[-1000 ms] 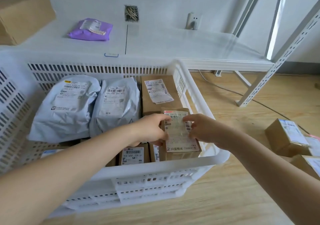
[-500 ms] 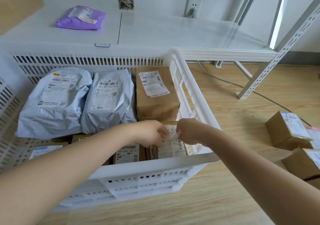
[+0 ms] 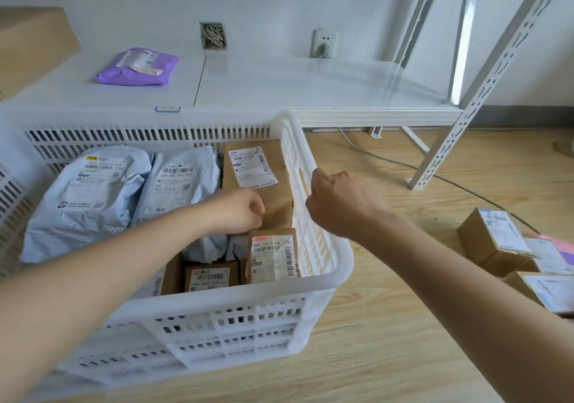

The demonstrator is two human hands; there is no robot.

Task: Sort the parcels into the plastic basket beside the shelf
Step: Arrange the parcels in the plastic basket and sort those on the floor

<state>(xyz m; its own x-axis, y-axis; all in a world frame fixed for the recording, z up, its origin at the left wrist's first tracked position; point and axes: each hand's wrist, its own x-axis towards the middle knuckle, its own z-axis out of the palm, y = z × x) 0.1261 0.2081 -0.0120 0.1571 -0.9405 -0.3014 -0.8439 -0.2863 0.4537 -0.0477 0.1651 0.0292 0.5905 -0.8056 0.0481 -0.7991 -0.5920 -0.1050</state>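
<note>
A: In the near right corner of the white slotted plastic basket (image 3: 236, 318) I see the small brown cardboard parcel with a white label (image 3: 273, 256). It stands on edge against the right wall, label toward me, long axis running up and down, top edge below the rim.

B: Hands?

A: Both off it. A second ago each pinched a side of it above the rim; now it's dropped in and they've let go. Left hand (image 3: 239, 213) is over the large brown box (image 3: 261, 182), fingers curled, holding nothing. Right hand (image 3: 338, 203) has pulled back over the right rim, loose fist, also empty.

B: Rest of the load?

A: Two grey poly mailers (image 3: 90, 197) at the far left. Purple mailer (image 3: 136, 67) on the white shelf (image 3: 310, 89). More cardboard boxes (image 3: 494, 238) on the wooden floor (image 3: 388, 356) at right.
</note>
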